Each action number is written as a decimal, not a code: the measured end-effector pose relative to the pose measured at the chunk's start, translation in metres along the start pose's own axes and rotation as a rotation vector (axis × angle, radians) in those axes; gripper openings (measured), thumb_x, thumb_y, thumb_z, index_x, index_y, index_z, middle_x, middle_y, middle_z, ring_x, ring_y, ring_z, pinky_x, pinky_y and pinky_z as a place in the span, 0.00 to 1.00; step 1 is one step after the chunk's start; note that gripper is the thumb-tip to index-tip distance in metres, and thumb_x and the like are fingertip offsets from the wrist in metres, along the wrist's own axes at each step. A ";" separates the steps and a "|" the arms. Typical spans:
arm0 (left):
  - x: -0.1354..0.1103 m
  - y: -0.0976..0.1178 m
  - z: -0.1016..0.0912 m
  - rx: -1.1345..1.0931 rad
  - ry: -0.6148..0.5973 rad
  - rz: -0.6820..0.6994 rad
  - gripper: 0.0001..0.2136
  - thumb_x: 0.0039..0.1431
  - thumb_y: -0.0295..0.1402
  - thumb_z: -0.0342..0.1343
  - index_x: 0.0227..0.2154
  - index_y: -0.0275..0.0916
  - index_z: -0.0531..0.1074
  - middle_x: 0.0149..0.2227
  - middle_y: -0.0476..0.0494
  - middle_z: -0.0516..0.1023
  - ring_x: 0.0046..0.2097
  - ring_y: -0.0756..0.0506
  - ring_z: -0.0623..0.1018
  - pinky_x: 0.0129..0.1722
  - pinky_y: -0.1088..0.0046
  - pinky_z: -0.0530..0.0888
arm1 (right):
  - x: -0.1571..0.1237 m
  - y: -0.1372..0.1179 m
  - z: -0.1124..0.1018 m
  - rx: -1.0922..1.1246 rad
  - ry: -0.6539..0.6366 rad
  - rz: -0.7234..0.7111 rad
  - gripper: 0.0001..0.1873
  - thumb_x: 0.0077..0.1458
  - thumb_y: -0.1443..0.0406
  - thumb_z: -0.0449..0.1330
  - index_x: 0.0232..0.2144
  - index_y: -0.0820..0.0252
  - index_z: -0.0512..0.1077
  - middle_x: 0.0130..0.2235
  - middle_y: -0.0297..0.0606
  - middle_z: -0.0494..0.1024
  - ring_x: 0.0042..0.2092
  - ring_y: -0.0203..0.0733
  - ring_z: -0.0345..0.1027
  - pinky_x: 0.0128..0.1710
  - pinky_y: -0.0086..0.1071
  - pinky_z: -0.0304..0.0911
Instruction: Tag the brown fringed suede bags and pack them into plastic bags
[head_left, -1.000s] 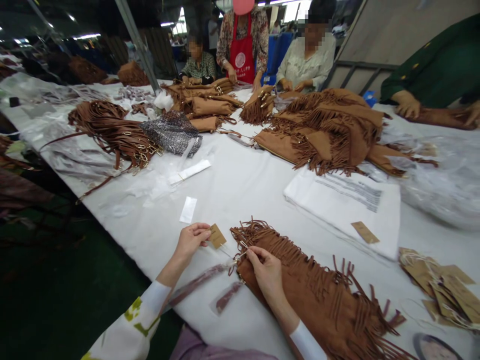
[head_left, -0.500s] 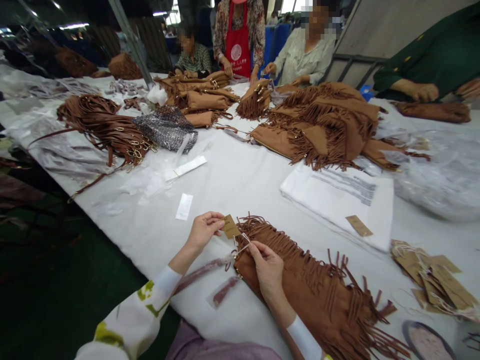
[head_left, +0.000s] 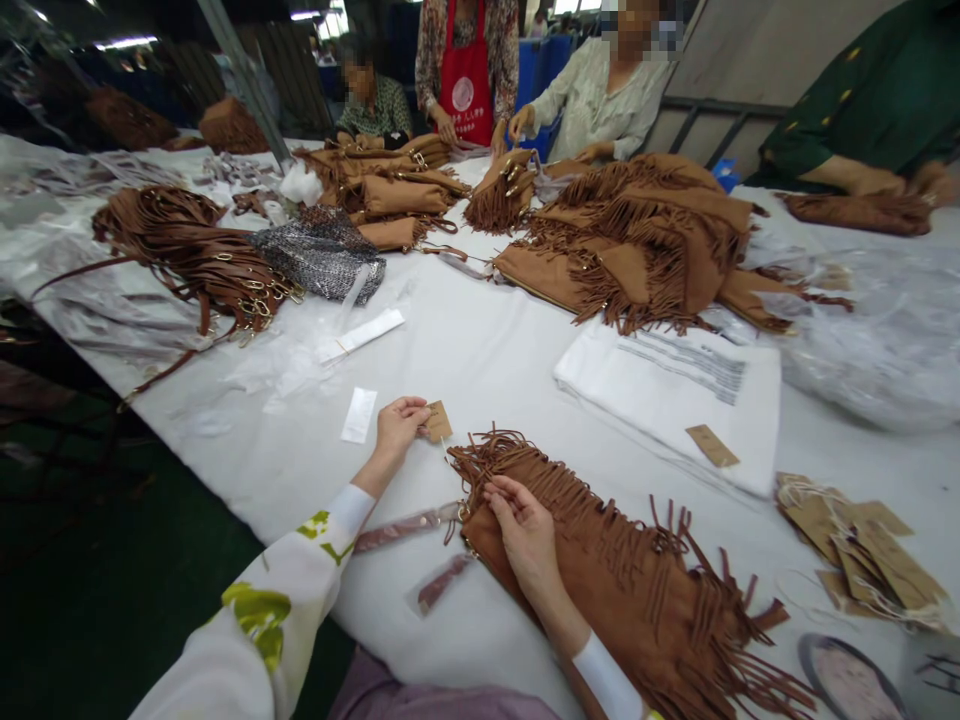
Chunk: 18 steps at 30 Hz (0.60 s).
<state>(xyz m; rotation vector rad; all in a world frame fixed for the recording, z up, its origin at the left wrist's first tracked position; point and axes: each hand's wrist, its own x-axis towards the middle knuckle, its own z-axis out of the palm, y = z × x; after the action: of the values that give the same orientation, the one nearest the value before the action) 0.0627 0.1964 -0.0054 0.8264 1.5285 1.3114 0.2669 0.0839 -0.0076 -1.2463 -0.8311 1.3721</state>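
Note:
My left hand (head_left: 396, 430) pinches the edge of a tan hang tag (head_left: 438, 422) above the white tabletop. A thin white string (head_left: 447, 452) runs down from the tag to the near-left end of a brown fringed bag (head_left: 592, 590). Over that bag, my right hand (head_left: 529, 540) has its thumb and fingertips brought together; whatever is between them is too small to make out. Beside the bag's end lie a wrapped strap (head_left: 401, 528) with a metal clasp and a short plastic-wrapped brown piece (head_left: 444, 582).
Loose tags with strings (head_left: 862, 550) lie right of the bag, near a folded white printed bag (head_left: 667, 400) with one tag on it. Brown straps (head_left: 202, 260) and stacked fringed bags (head_left: 645, 240) fill the far side. Several co-workers handle bags across the table.
My left hand has drawn the tag left and slightly up, away from the bag. The string now hangs from the tag, and my right fingertips have come off it, staying over the bag.

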 end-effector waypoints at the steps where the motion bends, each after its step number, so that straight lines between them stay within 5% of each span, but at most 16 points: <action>1: 0.002 -0.003 0.000 0.011 -0.004 -0.004 0.17 0.37 0.38 0.66 0.30 0.35 0.70 0.26 0.46 0.76 0.25 0.51 0.73 0.24 0.74 0.71 | 0.000 0.001 0.000 -0.005 -0.005 -0.005 0.19 0.45 0.56 0.66 0.38 0.59 0.74 0.38 0.42 0.80 0.41 0.44 0.74 0.48 0.42 0.68; 9: -0.006 0.007 -0.023 0.264 -0.078 0.064 0.20 0.46 0.41 0.60 0.41 0.37 0.67 0.34 0.46 0.73 0.32 0.50 0.73 0.34 0.72 0.71 | -0.001 0.003 -0.001 -0.076 -0.023 -0.038 0.20 0.47 0.55 0.63 0.40 0.60 0.73 0.40 0.44 0.80 0.43 0.45 0.74 0.49 0.43 0.68; 14: -0.073 0.018 -0.044 0.525 -0.406 0.112 0.18 0.39 0.38 0.66 0.35 0.41 0.73 0.32 0.48 0.74 0.35 0.46 0.72 0.37 0.71 0.68 | -0.002 -0.001 0.002 -0.156 -0.054 -0.085 0.18 0.51 0.55 0.61 0.41 0.60 0.73 0.40 0.44 0.80 0.42 0.45 0.74 0.48 0.42 0.69; 18: -0.120 0.014 -0.041 0.654 -0.575 0.134 0.09 0.39 0.34 0.65 0.24 0.41 0.72 0.27 0.50 0.71 0.33 0.46 0.69 0.34 0.72 0.63 | -0.012 -0.010 -0.001 -0.476 -0.201 -0.287 0.12 0.53 0.62 0.59 0.40 0.58 0.74 0.42 0.41 0.78 0.43 0.43 0.72 0.47 0.39 0.67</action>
<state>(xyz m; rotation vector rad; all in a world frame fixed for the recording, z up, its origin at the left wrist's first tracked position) 0.0645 0.0754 0.0347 1.5811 1.4349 0.5488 0.2688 0.0747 0.0043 -1.2891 -1.4807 1.1105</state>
